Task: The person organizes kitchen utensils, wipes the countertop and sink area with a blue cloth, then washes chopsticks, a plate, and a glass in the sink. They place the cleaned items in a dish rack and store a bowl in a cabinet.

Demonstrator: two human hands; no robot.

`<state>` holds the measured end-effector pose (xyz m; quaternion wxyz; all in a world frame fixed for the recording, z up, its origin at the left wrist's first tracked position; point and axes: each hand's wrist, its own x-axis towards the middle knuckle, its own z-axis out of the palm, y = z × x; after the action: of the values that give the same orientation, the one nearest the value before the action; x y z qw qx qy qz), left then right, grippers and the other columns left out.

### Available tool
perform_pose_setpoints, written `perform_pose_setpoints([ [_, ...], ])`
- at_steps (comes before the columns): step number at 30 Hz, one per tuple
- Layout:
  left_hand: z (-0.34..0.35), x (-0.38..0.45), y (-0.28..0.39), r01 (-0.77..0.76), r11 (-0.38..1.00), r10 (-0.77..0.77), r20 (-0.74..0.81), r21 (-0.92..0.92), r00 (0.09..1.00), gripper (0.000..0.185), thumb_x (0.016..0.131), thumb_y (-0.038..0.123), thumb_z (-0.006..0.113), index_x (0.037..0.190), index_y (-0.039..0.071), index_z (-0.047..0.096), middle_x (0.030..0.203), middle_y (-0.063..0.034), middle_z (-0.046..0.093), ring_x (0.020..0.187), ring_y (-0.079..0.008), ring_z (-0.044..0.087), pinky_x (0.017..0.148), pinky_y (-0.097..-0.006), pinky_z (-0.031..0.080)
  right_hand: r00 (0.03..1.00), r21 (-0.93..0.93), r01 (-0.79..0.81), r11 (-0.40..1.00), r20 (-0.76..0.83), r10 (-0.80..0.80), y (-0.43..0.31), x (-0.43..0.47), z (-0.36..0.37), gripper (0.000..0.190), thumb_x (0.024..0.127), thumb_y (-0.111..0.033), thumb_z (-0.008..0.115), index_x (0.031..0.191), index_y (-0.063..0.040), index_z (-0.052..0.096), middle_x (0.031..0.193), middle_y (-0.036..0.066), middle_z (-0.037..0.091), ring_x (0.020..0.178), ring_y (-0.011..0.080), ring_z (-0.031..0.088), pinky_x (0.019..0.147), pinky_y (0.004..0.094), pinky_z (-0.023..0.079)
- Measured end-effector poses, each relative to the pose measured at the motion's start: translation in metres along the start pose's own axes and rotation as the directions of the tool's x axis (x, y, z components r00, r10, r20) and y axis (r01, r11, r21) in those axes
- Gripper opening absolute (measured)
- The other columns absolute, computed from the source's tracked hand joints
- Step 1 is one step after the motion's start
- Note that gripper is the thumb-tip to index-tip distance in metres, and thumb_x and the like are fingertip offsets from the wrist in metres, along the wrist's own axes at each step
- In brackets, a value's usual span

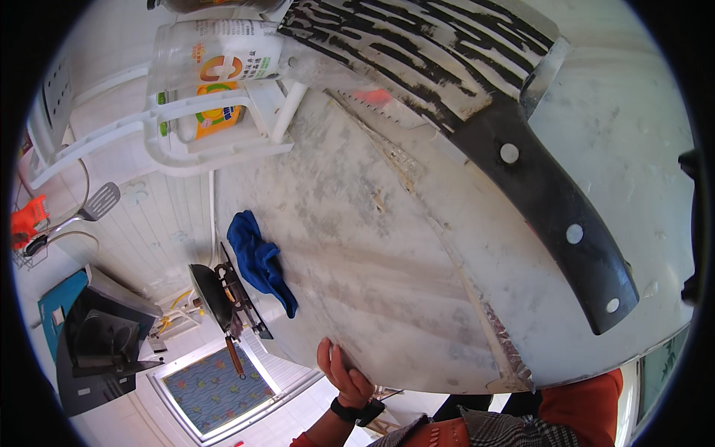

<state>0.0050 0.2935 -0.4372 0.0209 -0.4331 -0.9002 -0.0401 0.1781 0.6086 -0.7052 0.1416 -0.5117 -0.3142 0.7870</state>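
My left hand [343,377], with a dark watch on its wrist, rests its fingers on the near edge of a pale marbled countertop [357,251]. No object shows in it. Only an orange sleeve shows on the right side, below the counter edge; my right hand is out of view. A cleaver [480,106] with a black-streaked blade and a black riveted handle looms large at the upper right, no hand on it. A crumpled blue cloth [257,260] lies on the counter's left part. A long crack or seam with torn film runs across the top.
A white plastic rack [218,156] holds a clear jar [218,56] and an orange-labelled container [218,114] at the upper left. Beyond the cloth are a gas stove [243,296] and a dark pan [212,293] with a wooden handle. A slotted turner [101,202] hangs farther left.
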Motion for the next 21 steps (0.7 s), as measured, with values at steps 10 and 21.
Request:
perform_pose_setpoints([
  [10,0.004,0.002,0.003,-0.015,1.0,0.015,0.019,-0.005,1.0,0.047,0.089,0.019,0.034,0.126,-0.009,0.039,0.135,-0.0308,0.035,0.121,-0.0439,0.039,0.102,-0.052,0.031,1.0,-0.011,0.012,1.0,0.005,-0.012,0.0,0.003,-0.001,0.023,0.083,-0.004,0.054,0.105,-0.001,0.058,0.094,0.018,0.063,0.084,0.0298,0.063,0.071,0.0349,0.052],
  [21,0.008,-0.004,0.012,-0.048,0.997,0.048,0.009,-0.053,0.999,0.048,0.093,0.023,0.032,0.129,-0.009,0.037,0.136,-0.0308,0.033,0.123,-0.0443,0.037,0.102,-0.0524,0.03,0.988,-0.063,0.157,0.986,0.014,-0.156,-0.012,-0.01,0.006,0.022,0.083,-0.004,0.054,0.105,-0.001,0.059,0.095,0.019,0.063,0.085,0.0311,0.063,0.073,0.0353,0.052],
])
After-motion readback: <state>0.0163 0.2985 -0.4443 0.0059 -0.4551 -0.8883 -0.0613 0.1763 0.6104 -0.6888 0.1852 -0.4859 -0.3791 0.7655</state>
